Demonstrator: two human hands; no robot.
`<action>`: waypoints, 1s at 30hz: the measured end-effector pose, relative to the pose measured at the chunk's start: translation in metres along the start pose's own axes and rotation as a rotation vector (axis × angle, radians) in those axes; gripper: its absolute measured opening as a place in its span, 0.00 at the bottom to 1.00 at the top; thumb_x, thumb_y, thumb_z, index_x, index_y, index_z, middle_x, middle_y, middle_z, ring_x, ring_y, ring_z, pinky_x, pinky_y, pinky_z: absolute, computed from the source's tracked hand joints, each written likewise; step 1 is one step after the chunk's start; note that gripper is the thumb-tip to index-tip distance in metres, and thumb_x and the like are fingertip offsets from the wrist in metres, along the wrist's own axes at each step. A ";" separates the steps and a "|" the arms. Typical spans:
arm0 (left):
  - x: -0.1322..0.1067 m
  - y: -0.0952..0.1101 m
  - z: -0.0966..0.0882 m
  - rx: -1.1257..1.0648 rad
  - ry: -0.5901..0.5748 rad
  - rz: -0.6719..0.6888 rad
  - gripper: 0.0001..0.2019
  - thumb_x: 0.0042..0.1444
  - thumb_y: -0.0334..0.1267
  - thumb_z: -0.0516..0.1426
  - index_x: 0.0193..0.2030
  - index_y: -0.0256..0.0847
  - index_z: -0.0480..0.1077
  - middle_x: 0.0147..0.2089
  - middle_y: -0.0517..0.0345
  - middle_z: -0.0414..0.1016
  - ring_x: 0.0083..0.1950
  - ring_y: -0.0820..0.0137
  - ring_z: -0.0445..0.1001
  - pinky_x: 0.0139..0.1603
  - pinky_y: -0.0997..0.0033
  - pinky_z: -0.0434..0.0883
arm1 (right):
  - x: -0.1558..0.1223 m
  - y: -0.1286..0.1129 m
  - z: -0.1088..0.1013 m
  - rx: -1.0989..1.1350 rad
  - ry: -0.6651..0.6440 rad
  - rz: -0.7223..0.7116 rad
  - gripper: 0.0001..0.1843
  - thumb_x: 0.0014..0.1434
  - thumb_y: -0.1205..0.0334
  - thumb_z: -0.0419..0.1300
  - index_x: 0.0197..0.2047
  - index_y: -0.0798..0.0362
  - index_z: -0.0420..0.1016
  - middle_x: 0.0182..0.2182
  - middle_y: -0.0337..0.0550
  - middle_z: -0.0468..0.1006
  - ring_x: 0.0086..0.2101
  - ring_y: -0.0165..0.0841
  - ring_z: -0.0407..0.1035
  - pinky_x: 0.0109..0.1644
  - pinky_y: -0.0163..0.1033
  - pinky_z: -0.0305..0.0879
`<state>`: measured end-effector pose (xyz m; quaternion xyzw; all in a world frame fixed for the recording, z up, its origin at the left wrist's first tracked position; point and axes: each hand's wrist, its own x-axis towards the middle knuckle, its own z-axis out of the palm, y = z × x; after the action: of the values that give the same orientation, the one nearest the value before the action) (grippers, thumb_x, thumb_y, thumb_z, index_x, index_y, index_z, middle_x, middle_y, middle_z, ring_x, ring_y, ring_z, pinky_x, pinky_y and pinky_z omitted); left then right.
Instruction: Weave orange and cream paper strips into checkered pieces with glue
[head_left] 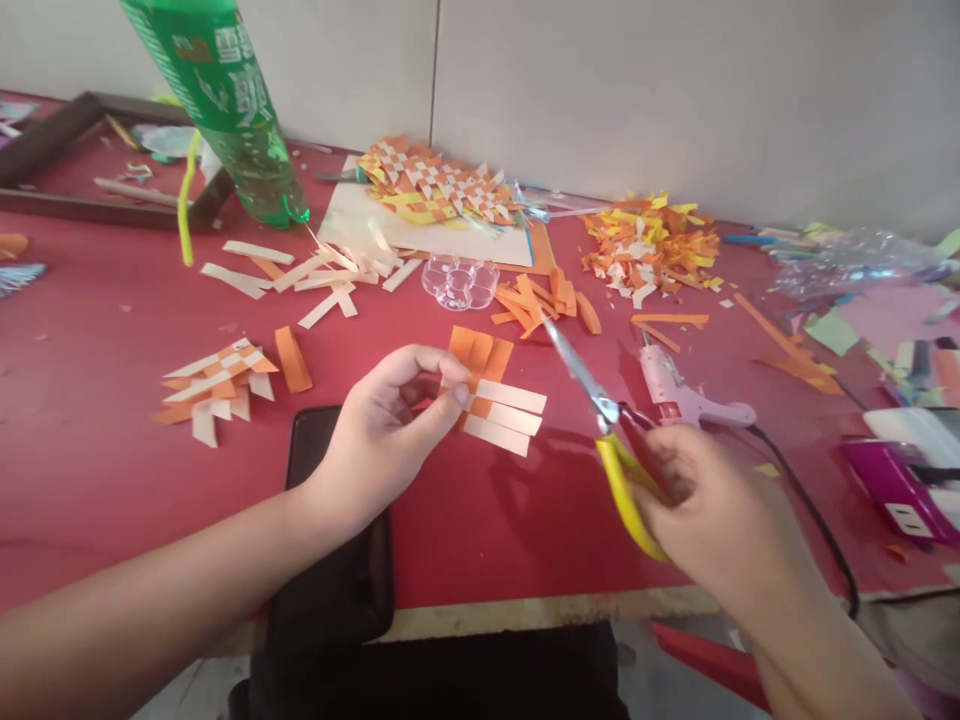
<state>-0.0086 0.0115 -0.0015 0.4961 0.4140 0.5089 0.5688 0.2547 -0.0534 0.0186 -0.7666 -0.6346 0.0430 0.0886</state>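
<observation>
Right hand (701, 505) is gripping scissors (606, 412) by the handles (621, 490) while the left hand (386, 420) is pinching woven paper strips (495, 394), presumably preventing slippage.

At 10 o'clock, the bottle (223, 112) bears a green label (202, 70) with two large white Chinese characters, stacked, which look like 雪碧. The reddish mark and fine white print toward the label's 9 o'clock side are too blurred to read.
</observation>
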 end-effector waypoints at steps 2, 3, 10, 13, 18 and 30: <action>-0.001 0.002 0.000 0.024 0.034 -0.054 0.04 0.60 0.35 0.62 0.41 0.42 0.72 0.38 0.61 0.74 0.38 0.76 0.74 0.36 0.79 0.72 | -0.009 -0.003 -0.010 0.027 0.059 0.004 0.16 0.54 0.44 0.62 0.35 0.47 0.68 0.25 0.40 0.77 0.25 0.37 0.72 0.28 0.39 0.62; -0.001 0.002 0.000 0.033 0.047 -0.078 0.06 0.59 0.36 0.62 0.43 0.42 0.73 0.40 0.60 0.75 0.39 0.75 0.75 0.37 0.78 0.73 | -0.013 -0.004 -0.015 0.031 0.090 -0.023 0.19 0.53 0.41 0.62 0.35 0.47 0.67 0.24 0.39 0.75 0.23 0.35 0.70 0.27 0.39 0.62; -0.003 -0.002 -0.001 0.098 0.006 -0.034 0.08 0.60 0.36 0.61 0.46 0.42 0.71 0.43 0.58 0.75 0.43 0.71 0.76 0.41 0.74 0.75 | -0.024 -0.008 -0.025 -0.092 0.096 -0.297 0.24 0.57 0.32 0.55 0.38 0.46 0.64 0.27 0.42 0.77 0.22 0.38 0.72 0.24 0.39 0.62; -0.004 -0.003 0.000 0.116 -0.029 -0.017 0.08 0.61 0.35 0.61 0.46 0.43 0.69 0.44 0.59 0.74 0.43 0.73 0.76 0.42 0.76 0.74 | -0.019 -0.006 -0.022 -0.145 0.124 -0.340 0.24 0.58 0.33 0.54 0.38 0.46 0.65 0.28 0.44 0.78 0.23 0.40 0.72 0.24 0.40 0.62; -0.007 -0.001 0.002 0.145 -0.061 -0.006 0.08 0.62 0.34 0.60 0.47 0.44 0.68 0.41 0.60 0.74 0.43 0.74 0.77 0.43 0.76 0.75 | -0.013 0.000 -0.019 -0.178 0.158 -0.393 0.25 0.56 0.33 0.57 0.39 0.47 0.67 0.27 0.44 0.79 0.23 0.42 0.73 0.23 0.40 0.61; -0.004 0.005 0.003 -0.007 -0.079 -0.117 0.18 0.60 0.35 0.62 0.53 0.46 0.61 0.36 0.64 0.77 0.39 0.73 0.80 0.42 0.75 0.75 | -0.012 0.009 -0.019 -0.160 0.200 -0.371 0.27 0.53 0.31 0.59 0.36 0.47 0.71 0.25 0.41 0.78 0.23 0.36 0.73 0.27 0.39 0.63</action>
<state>-0.0071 0.0067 0.0039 0.4887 0.4179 0.4561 0.6152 0.2642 -0.0682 0.0348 -0.6419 -0.7541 -0.1006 0.0963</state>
